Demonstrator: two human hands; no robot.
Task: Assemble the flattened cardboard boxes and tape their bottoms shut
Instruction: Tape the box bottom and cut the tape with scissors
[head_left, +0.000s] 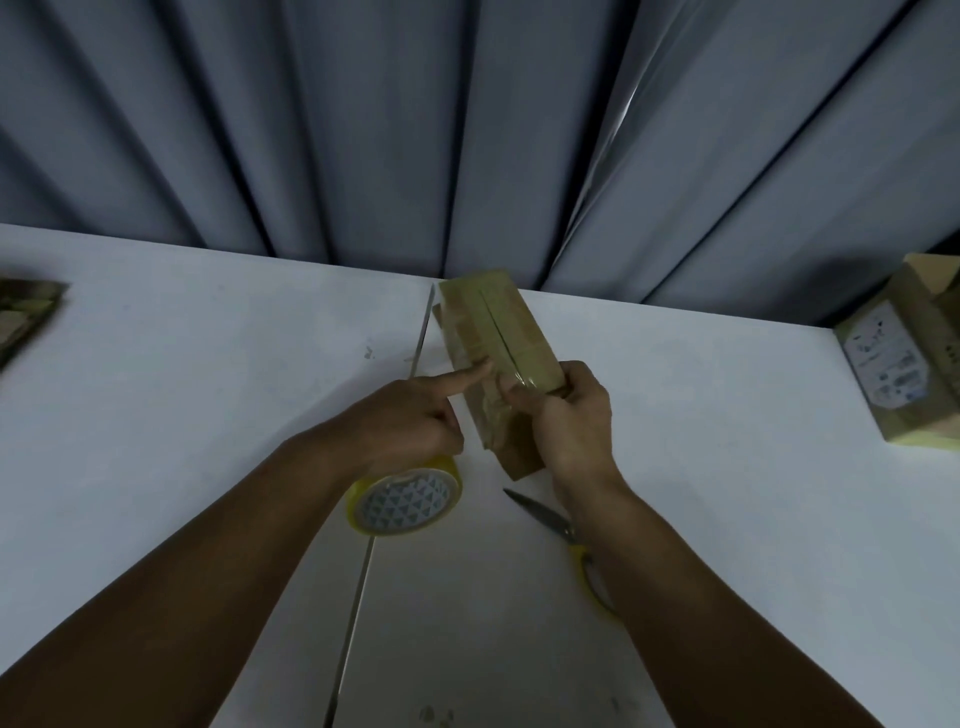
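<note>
Grey curtain (363, 130) folds hang behind the white table (182, 364). At its right edge stands a second box (904, 364); flat cardboard (26, 317) lies at the left edge. The cardboard box (511, 322) sits mid-table, seam upward. The right grip (576, 415) clasps its near end, thumb on top. The left grip (410, 415) presses a straight forefinger on the taped seam, its other fingers curled; whether they hold the yellow tape roll (405, 501) just beneath cannot be told. Yellow-handled scissors (566, 530) lie under the right wrist.
</note>
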